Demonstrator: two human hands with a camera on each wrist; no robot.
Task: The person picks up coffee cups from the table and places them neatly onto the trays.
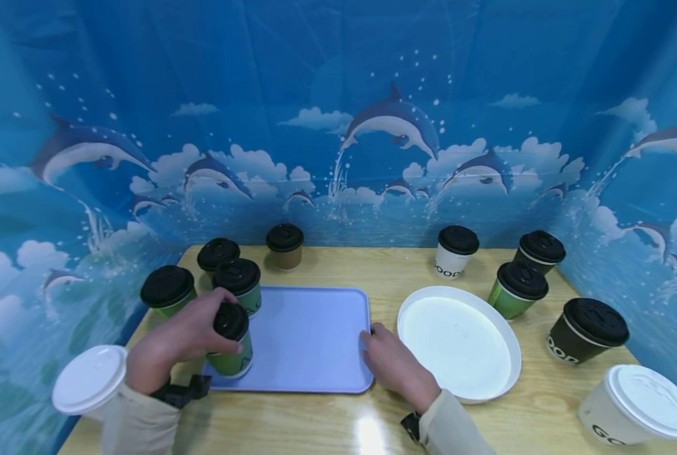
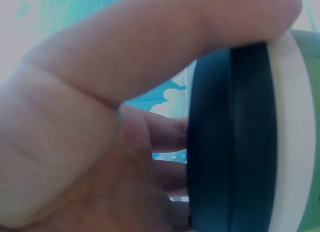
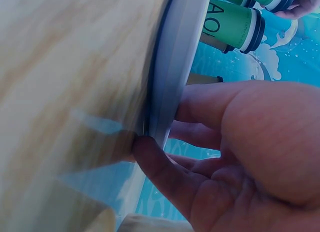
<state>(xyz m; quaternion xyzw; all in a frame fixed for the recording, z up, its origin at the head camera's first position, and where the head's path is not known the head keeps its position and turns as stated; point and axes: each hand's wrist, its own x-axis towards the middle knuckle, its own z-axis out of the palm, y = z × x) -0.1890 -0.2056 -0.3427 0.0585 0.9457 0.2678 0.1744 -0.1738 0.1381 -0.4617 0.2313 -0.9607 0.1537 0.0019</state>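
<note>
My left hand (image 1: 193,332) grips a green paper cup (image 1: 233,361) with a black lid, thumb and fingers around its upper part. This cup is upright at the near left corner of the lavender tray (image 1: 310,341); whether its base touches the tray I cannot tell. Up close in the left wrist view, the black lid (image 2: 232,142) lies between thumb and fingers. My right hand (image 1: 395,363) pinches the tray's right edge, and the right wrist view shows its thumb and fingers at the rim (image 3: 172,67). Just behind the gripped cup stands another green cup (image 1: 250,299), at the tray's far left corner.
Left of the tray are a green cup (image 1: 173,303), a black-lidded cup (image 1: 218,253) and a white-lidded tub (image 1: 91,382). A brown cup (image 1: 287,256) stands behind. Rightward are a round white tray (image 1: 458,341), several lidded cups including a white one (image 1: 451,262), and another tub (image 1: 628,411).
</note>
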